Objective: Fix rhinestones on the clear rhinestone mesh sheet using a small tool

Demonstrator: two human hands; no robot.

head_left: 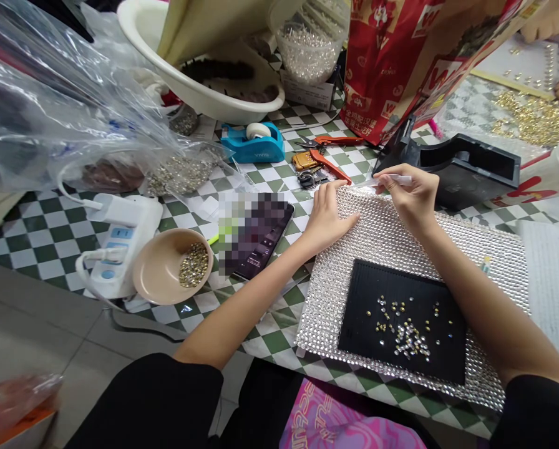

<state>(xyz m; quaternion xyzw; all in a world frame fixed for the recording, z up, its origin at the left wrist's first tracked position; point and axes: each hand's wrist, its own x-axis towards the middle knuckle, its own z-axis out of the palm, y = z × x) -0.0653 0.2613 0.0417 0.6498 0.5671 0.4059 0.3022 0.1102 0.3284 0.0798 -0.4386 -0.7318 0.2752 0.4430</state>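
Observation:
A sheet covered in rows of clear rhinestones (326, 299) lies in front of me. My left hand (329, 215) rests on its far left corner, thumb stretched out and fingers apart. Near the sheet's far edge, my right hand (413, 193) pinches a slim white pen-like tool (403, 179), its tip pointing left toward my left hand. What the tip touches is too small to make out. Under my right forearm sits a black ridged tray (368, 312) on the sheet, scattered with loose clear and gold rhinestones (410, 340).
Left of the sheet are a phone (265, 240), a beige bowl of rhinestones (155, 265) and a power strip (127, 231). Beyond stand a blue tape dispenser (256, 146), orange-handled cutters (329, 165), a black tape dispenser (466, 168) and a red paper bag (377, 68). Another person's hand (548, 22) shows top right.

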